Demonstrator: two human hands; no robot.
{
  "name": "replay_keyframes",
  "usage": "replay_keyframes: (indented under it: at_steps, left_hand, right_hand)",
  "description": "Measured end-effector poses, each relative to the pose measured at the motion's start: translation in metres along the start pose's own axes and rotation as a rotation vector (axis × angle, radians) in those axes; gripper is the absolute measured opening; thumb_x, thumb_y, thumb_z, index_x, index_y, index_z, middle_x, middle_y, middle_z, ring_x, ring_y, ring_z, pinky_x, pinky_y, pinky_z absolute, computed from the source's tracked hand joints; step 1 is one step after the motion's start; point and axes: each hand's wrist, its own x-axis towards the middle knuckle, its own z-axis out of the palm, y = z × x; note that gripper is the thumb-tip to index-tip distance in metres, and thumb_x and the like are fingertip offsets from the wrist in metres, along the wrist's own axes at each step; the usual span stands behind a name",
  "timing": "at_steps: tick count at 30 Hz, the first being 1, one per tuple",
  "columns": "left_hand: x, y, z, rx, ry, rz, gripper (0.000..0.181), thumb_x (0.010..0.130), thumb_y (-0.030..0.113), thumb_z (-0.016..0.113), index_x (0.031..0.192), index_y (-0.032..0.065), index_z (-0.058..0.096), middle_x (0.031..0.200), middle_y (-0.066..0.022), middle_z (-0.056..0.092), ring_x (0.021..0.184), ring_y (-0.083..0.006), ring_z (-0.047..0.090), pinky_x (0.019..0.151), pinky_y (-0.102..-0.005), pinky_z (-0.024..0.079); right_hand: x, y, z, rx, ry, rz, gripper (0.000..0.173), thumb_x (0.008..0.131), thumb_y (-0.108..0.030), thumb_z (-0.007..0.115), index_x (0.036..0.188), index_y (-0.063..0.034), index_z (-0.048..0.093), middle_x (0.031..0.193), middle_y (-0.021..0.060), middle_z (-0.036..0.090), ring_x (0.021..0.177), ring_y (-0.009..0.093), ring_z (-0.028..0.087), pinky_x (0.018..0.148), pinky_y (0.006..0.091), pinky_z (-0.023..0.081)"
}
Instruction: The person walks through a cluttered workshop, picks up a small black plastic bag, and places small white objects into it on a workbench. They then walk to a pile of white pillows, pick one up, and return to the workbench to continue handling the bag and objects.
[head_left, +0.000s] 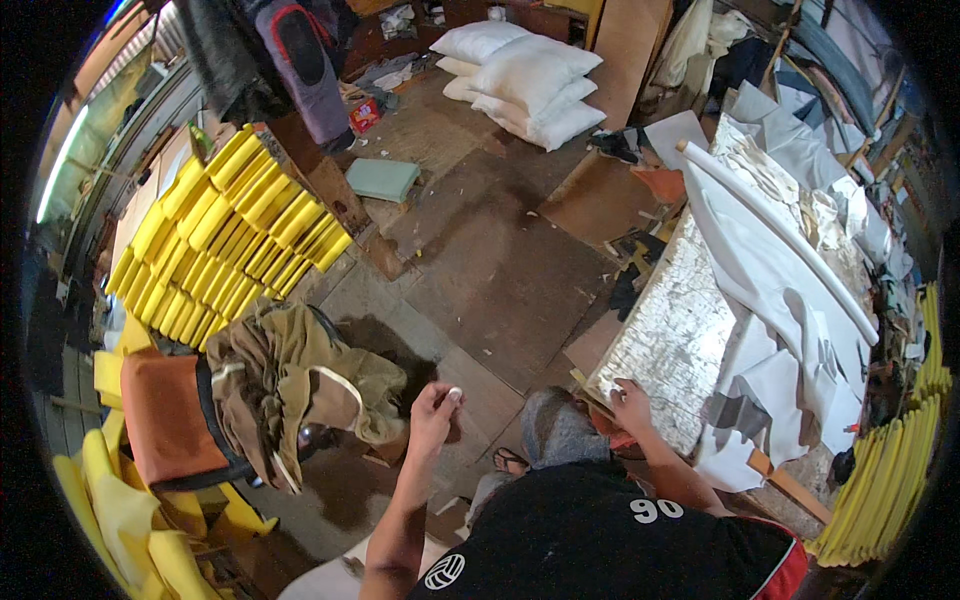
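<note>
My left hand (433, 420) pinches a small white object (454, 393) with a rounded end between thumb and fingers, held in the air over the floor. What the object is cannot be made out. My right hand (631, 409) rests at the near corner of a worn, whitish work table (660, 330), its fingers apart and holding nothing. White sheet material (757, 262) lies loosely over that table, partly wound on a long white roll (780, 236). To the left of my left hand, a crumpled brown and olive cloth (292, 367) with pale edging hangs over something.
Yellow foam pieces (232, 232) are stacked at left, near an orange padded piece (165, 420). White pillows (525, 75) lie piled at the far end of the floor. A pale green low stool (382, 178) stands mid-left. More yellow sheets (885, 480) stand at the right.
</note>
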Motion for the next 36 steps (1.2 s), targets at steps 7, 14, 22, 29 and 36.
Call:
replay_keyframes:
  at_steps: [7, 14, 22, 29, 36]
  left_hand:
    - [0.192, 0.052, 0.036, 0.019, -0.150, -0.010, 0.012, 0.095, 0.013, 0.063, 0.100, 0.0018, 0.061, 0.084, -0.0013, 0.063, 0.080, -0.0109, 0.059, 0.075, -0.0264, 0.048]
    - [0.343, 0.081, 0.021, 0.124, -0.237, -0.202, 0.013, 0.096, 0.010, 0.060, 0.105, 0.0003, 0.059, 0.092, -0.0045, 0.063, 0.085, -0.0113, 0.062, 0.075, -0.0256, 0.052]
    - [0.566, 0.086, 0.005, -0.043, -0.098, -0.173, 0.010, 0.092, 0.005, 0.064, 0.100, 0.0025, 0.061, 0.087, -0.0067, 0.067, 0.077, -0.0154, 0.064, 0.070, -0.0306, 0.053]
    - [0.793, 0.099, 0.002, -0.126, -0.177, -0.231, 0.013, 0.090, 0.009, 0.067, 0.101, 0.0041, 0.061, 0.090, -0.0080, 0.065, 0.078, -0.0170, 0.064, 0.067, -0.0314, 0.053]
    - [1.040, 0.244, 0.066, 0.108, -0.229, -0.066, 0.016, 0.090, 0.012, 0.067, 0.100, 0.0025, 0.060, 0.087, -0.0048, 0.065, 0.075, -0.0139, 0.062, 0.067, -0.0258, 0.052]
  right_hand:
    - [0.136, -0.053, 0.066, -0.005, 0.023, 0.047, 0.023, 0.088, -0.016, 0.062, 0.106, -0.0014, 0.066, 0.100, 0.0212, 0.065, 0.089, 0.038, 0.064, 0.079, 0.0431, 0.051]
    - [0.369, -0.182, 0.099, 0.136, -0.119, -0.126, 0.029, 0.090, -0.017, 0.062, 0.114, -0.0018, 0.064, 0.099, 0.0211, 0.064, 0.085, 0.036, 0.065, 0.074, 0.0423, 0.052]
    - [0.603, -0.302, 0.066, 0.288, -0.065, -0.173, 0.029, 0.091, -0.016, 0.062, 0.117, -0.0019, 0.063, 0.104, 0.0200, 0.064, 0.087, 0.028, 0.067, 0.076, 0.0367, 0.054]
    - [0.759, -0.295, 0.112, 0.317, -0.005, -0.199, 0.028, 0.089, -0.015, 0.064, 0.113, -0.0010, 0.063, 0.105, 0.0179, 0.066, 0.088, 0.030, 0.068, 0.077, 0.0374, 0.055]
    - [0.860, -0.136, 0.191, -0.211, -0.269, 0.235, 0.033, 0.088, -0.031, 0.060, 0.110, -0.0060, 0.066, 0.101, 0.0200, 0.067, 0.090, 0.038, 0.064, 0.075, 0.0470, 0.051]
